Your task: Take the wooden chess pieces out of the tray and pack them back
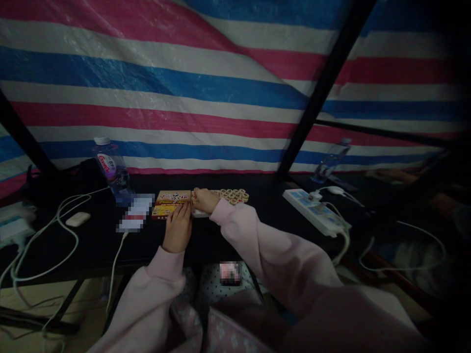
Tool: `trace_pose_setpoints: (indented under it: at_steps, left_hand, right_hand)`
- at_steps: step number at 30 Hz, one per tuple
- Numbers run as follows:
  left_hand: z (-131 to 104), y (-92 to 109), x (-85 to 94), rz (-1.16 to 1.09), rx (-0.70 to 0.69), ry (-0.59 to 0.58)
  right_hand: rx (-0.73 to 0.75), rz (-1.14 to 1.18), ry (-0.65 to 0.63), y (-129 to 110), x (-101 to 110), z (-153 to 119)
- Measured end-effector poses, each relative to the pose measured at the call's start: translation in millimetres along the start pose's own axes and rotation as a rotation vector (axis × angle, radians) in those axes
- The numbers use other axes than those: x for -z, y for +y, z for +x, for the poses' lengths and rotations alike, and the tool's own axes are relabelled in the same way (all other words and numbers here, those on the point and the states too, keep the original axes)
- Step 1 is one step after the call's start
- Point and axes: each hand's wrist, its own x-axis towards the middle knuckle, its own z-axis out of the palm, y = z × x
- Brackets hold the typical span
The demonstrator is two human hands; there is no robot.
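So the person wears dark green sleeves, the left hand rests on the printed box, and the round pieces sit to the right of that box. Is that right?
Not quite: the head view shows the sleeves are pale pink, not dark green. The left hand does rest on the printed box, with the round pieces to its right.

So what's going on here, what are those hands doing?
Someone's left hand lies on a colourful box. Their right hand is curled beside the box's right end; I can't tell what's in its grip. Round pieces sit in rows just right of that hand, on the dark table.
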Motion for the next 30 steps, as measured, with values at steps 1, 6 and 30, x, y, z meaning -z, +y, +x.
trace_pose_setpoints:
  at_steps: [1,6,30]
  left_hand:
    - [0,0,0.1,-0.002,-0.002,0.001]
    - [0,0,0.5,-0.014,-0.007,0.005]
    - [0,2,5.3,-0.022,0.019,-0.022]
  right_hand:
    - [0.01,0.006,-0.002,1,-1,1]
    - [0.053,0.063,0.02,4,-6,6]
    - [0.031,0.272,0.119,87,35,-77]
